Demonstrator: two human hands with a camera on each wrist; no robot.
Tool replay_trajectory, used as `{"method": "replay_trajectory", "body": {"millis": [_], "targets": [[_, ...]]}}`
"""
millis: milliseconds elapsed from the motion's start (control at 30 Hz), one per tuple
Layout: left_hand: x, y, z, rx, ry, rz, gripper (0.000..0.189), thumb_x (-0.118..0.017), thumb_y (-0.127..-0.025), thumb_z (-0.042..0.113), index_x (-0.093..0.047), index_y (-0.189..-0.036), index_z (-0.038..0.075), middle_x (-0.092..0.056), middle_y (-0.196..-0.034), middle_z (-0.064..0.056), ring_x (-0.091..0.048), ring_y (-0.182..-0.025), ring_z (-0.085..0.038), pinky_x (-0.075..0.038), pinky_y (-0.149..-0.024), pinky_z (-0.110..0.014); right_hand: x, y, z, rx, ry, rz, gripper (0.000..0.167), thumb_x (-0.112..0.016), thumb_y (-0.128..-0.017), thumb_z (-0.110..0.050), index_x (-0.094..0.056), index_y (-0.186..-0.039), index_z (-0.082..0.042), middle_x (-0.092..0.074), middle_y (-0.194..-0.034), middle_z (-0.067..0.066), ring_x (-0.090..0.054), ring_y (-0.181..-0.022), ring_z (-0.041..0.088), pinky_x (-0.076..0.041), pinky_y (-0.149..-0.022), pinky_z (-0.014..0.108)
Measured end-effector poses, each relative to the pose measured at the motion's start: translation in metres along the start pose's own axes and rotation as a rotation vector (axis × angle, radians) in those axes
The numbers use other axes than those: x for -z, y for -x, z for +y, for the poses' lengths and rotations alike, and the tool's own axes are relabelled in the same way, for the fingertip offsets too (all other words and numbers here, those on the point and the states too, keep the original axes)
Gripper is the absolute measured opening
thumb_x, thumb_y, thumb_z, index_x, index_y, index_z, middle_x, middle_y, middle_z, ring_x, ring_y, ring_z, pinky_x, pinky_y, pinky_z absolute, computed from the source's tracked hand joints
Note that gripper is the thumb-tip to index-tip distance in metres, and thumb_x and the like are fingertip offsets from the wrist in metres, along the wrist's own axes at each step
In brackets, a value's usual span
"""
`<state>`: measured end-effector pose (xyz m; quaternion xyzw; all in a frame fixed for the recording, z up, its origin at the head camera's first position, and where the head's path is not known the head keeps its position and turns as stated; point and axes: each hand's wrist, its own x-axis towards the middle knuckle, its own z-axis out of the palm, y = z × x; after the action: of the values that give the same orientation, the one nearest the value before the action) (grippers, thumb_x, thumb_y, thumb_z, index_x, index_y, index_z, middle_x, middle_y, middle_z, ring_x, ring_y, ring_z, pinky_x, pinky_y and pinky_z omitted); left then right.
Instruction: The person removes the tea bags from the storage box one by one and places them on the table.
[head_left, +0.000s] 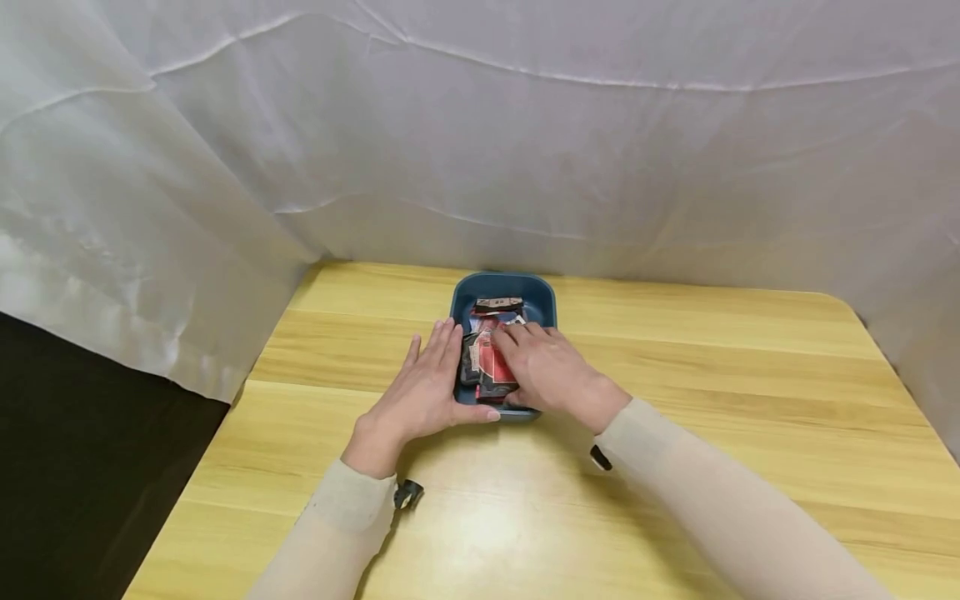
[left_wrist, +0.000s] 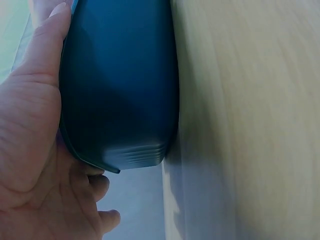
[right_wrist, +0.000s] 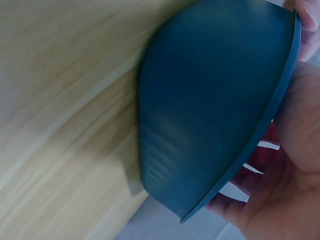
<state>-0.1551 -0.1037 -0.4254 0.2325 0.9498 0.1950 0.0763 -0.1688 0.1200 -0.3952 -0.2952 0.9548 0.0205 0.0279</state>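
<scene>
A blue plastic bin (head_left: pixel 542 292) sits on the table with several packets inside. On top lies a red and black packet (head_left: pixel 495 367); a black packet (head_left: pixel 470 367) shows to its left, and another packet with a pale edge (head_left: pixel 498 305) lies toward the far end. My right hand (head_left: pixel 551 371) reaches over the right rim, its bent fingers and thumb gripping the red and black packet. Those fingertips are partly hidden. My left hand (head_left: pixel 423 392) lies along the left rim, fingers straight and thumb stretched along the near rim. Both wrist views show the bin's outer wall (left_wrist: pixel 120 75).
The wood-grain table (head_left: pixel 712 400) runs to both sides of the bin and toward me. Pale cloth (head_left: pixel 525 167) hangs behind the table's far edge and at the left. A dark area (head_left: pixel 75 450) lies beyond the left edge.
</scene>
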Motion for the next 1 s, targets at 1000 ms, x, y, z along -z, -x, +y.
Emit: {"method": "replay_trajectory", "body": {"millis": [1000], "targets": [[0.000, 0.004, -0.006, 0.018, 0.010, -0.014, 0.141, -0.064, -0.076, 0.091, -0.001, -0.170, 0.007, 0.004, -0.178, -0.011, 0.008, -0.165, -0.023, 0.000, -0.133, -0.052, 0.012, 0.007, 0.015, -0.044, -0.207, 0.136, 0.106, -0.092, -0.080, -0.035, -0.034, -0.162, -0.001, -0.046, -0.150, 0.024, -0.047, -0.136, 0.040, -0.046, -0.118, 0.051]]}}
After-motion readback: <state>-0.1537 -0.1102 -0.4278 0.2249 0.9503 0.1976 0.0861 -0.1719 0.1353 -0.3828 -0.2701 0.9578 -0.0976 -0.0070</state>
